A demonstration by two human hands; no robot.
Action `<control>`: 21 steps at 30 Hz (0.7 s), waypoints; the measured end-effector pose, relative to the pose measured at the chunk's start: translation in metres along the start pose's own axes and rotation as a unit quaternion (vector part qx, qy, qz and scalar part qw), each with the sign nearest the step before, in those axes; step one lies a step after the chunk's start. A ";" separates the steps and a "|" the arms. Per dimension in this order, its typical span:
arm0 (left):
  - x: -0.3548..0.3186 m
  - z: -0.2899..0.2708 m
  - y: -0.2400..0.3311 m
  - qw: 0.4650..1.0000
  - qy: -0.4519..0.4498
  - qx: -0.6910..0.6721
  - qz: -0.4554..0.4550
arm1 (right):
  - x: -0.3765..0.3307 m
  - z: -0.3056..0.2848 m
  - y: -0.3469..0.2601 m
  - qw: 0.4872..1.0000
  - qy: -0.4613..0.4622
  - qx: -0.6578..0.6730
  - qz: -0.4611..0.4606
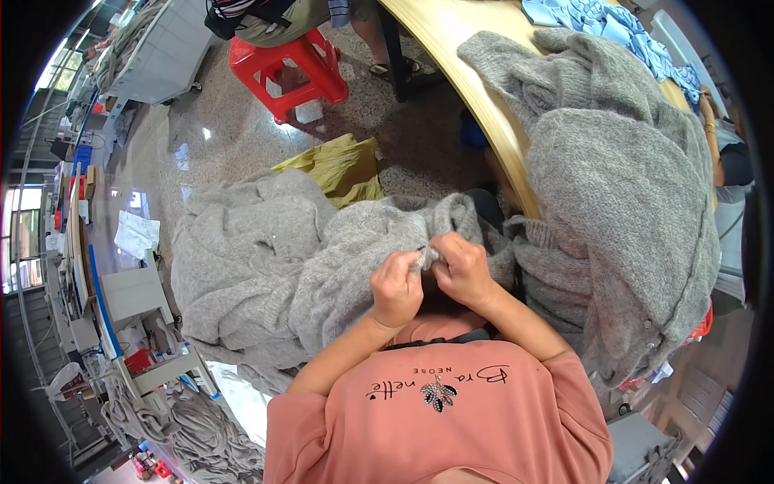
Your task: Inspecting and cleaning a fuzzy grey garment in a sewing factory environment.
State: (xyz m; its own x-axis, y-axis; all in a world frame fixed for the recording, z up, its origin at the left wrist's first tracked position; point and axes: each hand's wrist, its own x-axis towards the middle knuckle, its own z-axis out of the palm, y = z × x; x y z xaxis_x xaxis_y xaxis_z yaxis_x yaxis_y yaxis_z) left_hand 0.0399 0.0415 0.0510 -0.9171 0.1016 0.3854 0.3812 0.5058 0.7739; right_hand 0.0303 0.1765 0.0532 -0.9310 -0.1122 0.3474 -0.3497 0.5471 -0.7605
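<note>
We've the knit pinched in left hand and right hand! Its bulk sprawls leftward, the left hand nearer

Free air above grey garment, floor gap beside red stool, table and heaped knitwear blocking right

Pale wooden table, upper right, edge bowed by the lens; thick heap of grey knitwear across it, spilling over the near edge; crumpled light-blue cloth at the far side | Speckled, glossy floor; red plastic stool standing near the table; rumpled yellow-green sack lying closer in
</note>
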 end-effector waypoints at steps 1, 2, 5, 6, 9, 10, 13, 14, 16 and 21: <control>0.001 0.001 -0.002 0.999 0.004 -0.012 -0.046 | 0.002 -0.002 0.003 0.999 -0.015 -0.033 0.009; 0.004 0.000 -0.004 0.999 0.004 -0.013 -0.046 | 0.001 -0.006 0.004 0.999 -0.015 -0.034 0.010; 0.016 -0.009 -0.004 0.966 0.005 -0.146 -0.215 | -0.018 -0.021 0.019 0.994 -0.049 -0.093 0.023; 0.017 -0.009 -0.003 0.965 0.005 -0.147 -0.216 | -0.022 -0.021 0.023 0.994 -0.050 -0.095 0.024; 0.021 -0.008 -0.003 0.967 -0.018 -0.137 -0.215 | -0.031 -0.026 0.030 0.971 -0.044 0.149 0.184; 0.021 -0.004 -0.003 0.967 -0.013 -0.142 -0.210 | -0.027 -0.028 0.026 0.971 -0.041 0.148 0.185; 0.022 -0.003 0.004 0.968 -0.006 -0.142 -0.208 | -0.015 -0.028 0.005 0.999 0.042 0.004 0.014; 0.023 -0.003 0.006 0.968 -0.004 -0.139 -0.208 | -0.011 -0.027 -0.004 0.997 0.053 -0.062 -0.014; 0.023 0.002 0.007 0.967 -0.003 -0.152 -0.203 | -0.012 -0.011 0.008 0.994 0.046 -0.100 -0.010; 0.030 -0.003 0.004 0.962 -0.006 -0.154 -0.224 | -0.020 -0.024 0.019 0.997 0.056 0.009 0.056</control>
State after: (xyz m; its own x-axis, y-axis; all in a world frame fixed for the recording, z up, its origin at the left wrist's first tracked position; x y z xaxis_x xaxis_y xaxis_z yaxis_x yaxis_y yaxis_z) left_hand 0.0144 0.0435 0.0672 -0.9980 -0.0569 -0.0259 -0.0380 0.2230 0.9741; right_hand 0.0449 0.2092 0.0446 -0.9469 0.0424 0.3187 -0.2479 0.5352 -0.8075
